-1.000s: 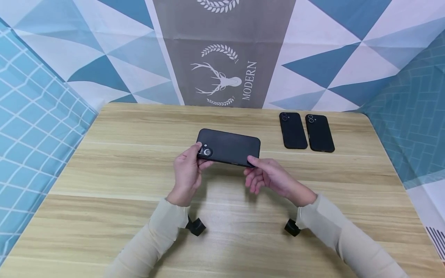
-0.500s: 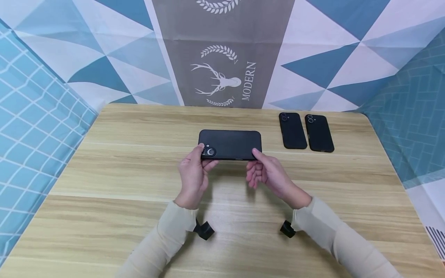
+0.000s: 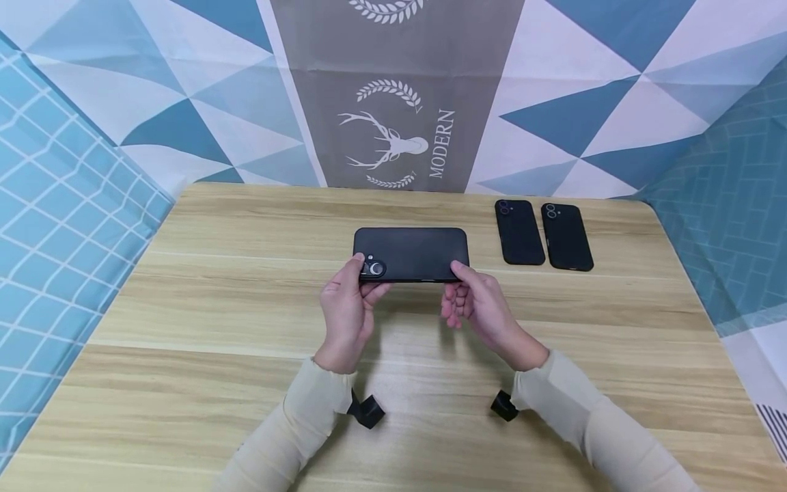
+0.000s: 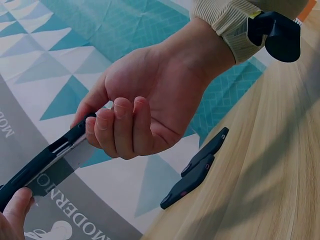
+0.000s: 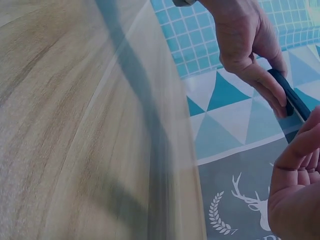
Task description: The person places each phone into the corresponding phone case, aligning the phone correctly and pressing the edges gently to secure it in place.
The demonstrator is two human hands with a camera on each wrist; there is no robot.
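Observation:
A smartphone in a black case [image 3: 410,253] is held level lengthwise above the table, its back and camera lenses facing the head camera. My left hand [image 3: 346,311] pinches the camera end, thumb on top beside the lenses, fingers beneath. At the other end my right hand [image 3: 486,307] pinches the near corner with its thumb on the back; its other fingers curl below. In the left wrist view, the right hand [image 4: 145,100] grips the phone [image 4: 45,160], and a silvery edge shows along its side. The right wrist view has the left hand [image 5: 245,45] on the dark phone edge [image 5: 296,100].
Two black phone-shaped pieces with camera rings, a left one [image 3: 519,232] and a right one [image 3: 567,237], lie side by side at the back right of the wooden table [image 3: 184,307]; whether phones or cases I cannot tell. A patterned cloth [image 3: 393,55] hangs behind the table's far edge.
The phone has turned from slanting to nearly level with the table's far edge and shifted slightly right. Both hands stay on it, the left moving a little right.

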